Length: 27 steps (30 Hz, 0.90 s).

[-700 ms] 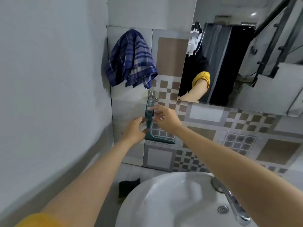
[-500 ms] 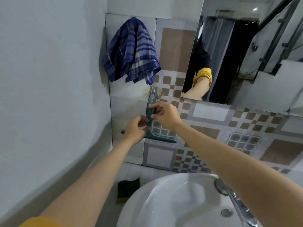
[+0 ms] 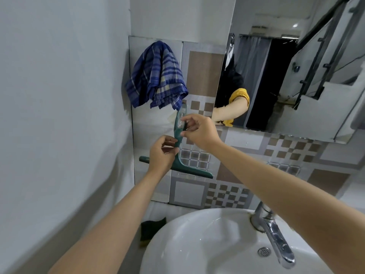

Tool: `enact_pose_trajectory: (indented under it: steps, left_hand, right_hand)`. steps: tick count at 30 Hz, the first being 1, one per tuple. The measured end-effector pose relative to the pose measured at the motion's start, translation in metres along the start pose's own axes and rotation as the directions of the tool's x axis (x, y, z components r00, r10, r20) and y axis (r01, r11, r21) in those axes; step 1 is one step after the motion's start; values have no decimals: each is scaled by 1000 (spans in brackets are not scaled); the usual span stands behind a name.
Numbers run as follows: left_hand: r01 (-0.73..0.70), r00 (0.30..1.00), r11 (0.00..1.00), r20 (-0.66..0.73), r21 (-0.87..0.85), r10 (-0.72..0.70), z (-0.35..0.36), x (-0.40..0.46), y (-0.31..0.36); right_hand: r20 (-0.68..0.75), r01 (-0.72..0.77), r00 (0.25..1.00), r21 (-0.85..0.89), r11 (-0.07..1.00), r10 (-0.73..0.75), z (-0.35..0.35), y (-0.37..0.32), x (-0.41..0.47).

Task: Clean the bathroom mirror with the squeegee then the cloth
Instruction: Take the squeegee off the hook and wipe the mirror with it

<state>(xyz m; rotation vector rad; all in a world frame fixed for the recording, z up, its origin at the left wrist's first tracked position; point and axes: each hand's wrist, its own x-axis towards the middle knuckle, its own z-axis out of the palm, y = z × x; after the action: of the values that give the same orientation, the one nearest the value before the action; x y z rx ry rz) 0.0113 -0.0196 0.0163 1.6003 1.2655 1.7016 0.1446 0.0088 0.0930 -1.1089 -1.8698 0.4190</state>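
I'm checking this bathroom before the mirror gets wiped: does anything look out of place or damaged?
Nothing looks damaged or spilled. One oddity: a dark sponge-like item lies wedged between the basin and the wall.

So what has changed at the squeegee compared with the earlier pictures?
Very little. Both hands hold the green squeegee as before: left hand low on the handle, right hand fingers near its top. Mainly the camera shifted. The checked cloth still hangs above.
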Motion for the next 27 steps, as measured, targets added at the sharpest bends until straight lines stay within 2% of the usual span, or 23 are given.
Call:
enact_pose_trajectory:
  steps: [4, 7, 9, 12, 15, 17, 20, 24, 27]
  left_hand:
    - [-41, 999, 999, -23, -16, 41, -6, -7, 27]
    - [-31, 999, 999, 21, -39, 32, -8, -11, 48]
    - [-42, 996, 998, 75, -54, 46, -8, -14, 65]
    - [-103, 980, 992, 161, -79, 115, -5, -17, 92]
    - [-140, 960, 983, 228, -119, 164, 0, -15, 120]
    - [-186, 934, 977, 290, -105, 209, 4, -13, 141]
    - [-260, 880, 959, 382, -115, 284, 11, -9, 174]
    - [-377, 827, 921, 413, -98, 382, 22, 7, 210]
    - [-510, 812, 858, 362, 59, 458, 34, 23, 232]
  right_hand:
    - [-28, 101, 994, -60, 993, -103, -25, -19, -11]
    - [9, 251, 966, -293, 923, -260, -56, -29, -24]
    - [34, 355, 919, -509, 784, -394, -80, -36, -33]
    - [99, 449, 812, -735, 508, -575, -116, -48, -42]
    - [248, 515, 769, -786, 342, -589, -149, -63, -48]
    - [344, 562, 768, -765, 313, -540, -173, -72, -52]
    - [438, 615, 763, -719, 325, -475, -207, -84, -55]
    - [446, 615, 752, -741, 271, -485, -245, -97, -56]
    - [399, 563, 770, -792, 237, -497, -278, -110, -48]
